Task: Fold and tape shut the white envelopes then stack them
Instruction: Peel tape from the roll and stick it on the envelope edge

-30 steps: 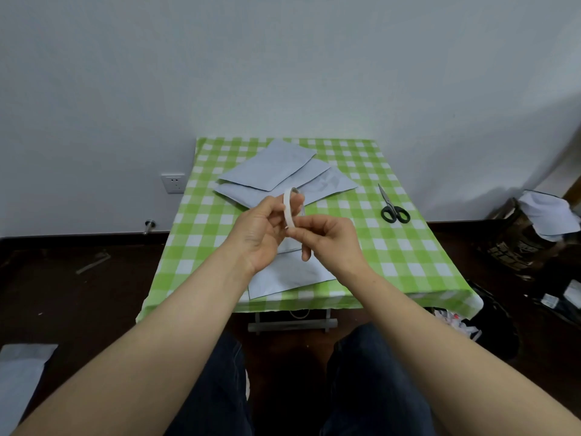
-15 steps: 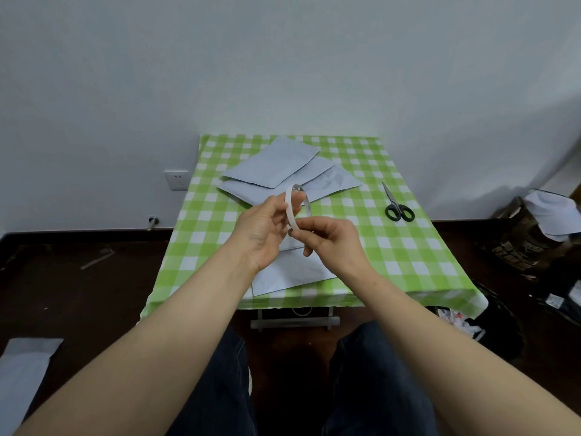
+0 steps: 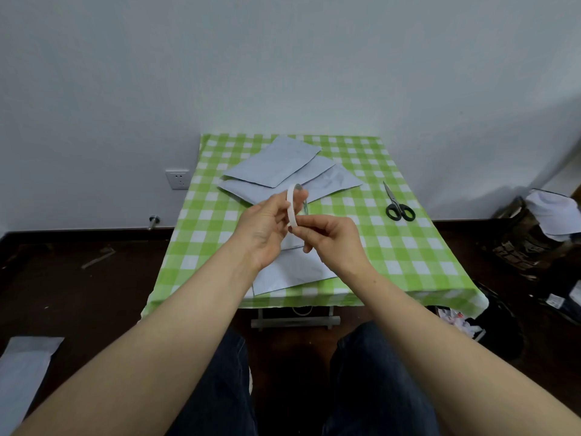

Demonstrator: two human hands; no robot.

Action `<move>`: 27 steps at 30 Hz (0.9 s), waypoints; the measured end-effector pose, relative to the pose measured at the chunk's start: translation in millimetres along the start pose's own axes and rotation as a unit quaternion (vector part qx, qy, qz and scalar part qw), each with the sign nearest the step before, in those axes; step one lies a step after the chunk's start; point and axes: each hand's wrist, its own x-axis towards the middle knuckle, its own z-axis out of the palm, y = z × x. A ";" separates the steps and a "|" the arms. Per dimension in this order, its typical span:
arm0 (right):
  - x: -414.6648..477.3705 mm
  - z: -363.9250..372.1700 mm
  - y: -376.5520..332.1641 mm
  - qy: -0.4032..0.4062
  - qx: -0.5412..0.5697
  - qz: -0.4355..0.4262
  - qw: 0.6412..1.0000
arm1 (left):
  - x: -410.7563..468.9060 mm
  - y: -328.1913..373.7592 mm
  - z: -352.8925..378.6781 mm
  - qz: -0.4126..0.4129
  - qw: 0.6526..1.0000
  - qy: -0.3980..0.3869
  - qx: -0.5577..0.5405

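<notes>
Both hands are up over the worktop [image 3: 408, 247], which has a green and white checked cloth on it. The left hand [image 3: 264, 228] holds a thin white ring of tape [image 3: 291, 204], with its fingers curled round it. The ring stands on its edge. The right hand [image 3: 333, 237] pinches the bottom of the tape with thumb and finger. Under the hands lies one white envelope [image 3: 292, 272], flat and close to the near edge of the worktop. The hands hide part of it. At the back lies a pile [image 3: 273, 165] of white envelopes, one on top of the other and spread out a bit. How many there are is hard to tell. Black scissors [image 3: 397, 206] lie on the right side of the worktop, apart from the pile, with the blades pointing to the wall. One more white sheet [image 3: 22, 366] lies on the dark floor at the left. A socket [image 3: 177, 180] is on the wall left of the worktop. A dark bag [image 3: 518, 237] with white paper on top sits on the floor at the right.
</notes>
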 end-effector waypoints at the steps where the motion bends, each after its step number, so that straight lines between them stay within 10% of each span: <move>1: 0.6 0.4 -2.8 0.005 0.014 0.002 1.000 | -1.7 -2.6 0.4 0.004 1.000 0.000 0.006; 27: 4.3 5.2 2.3 0.022 -0.008 0.013 1.000 | -1.5 6.2 -0.2 -0.013 1.000 0.000 0.018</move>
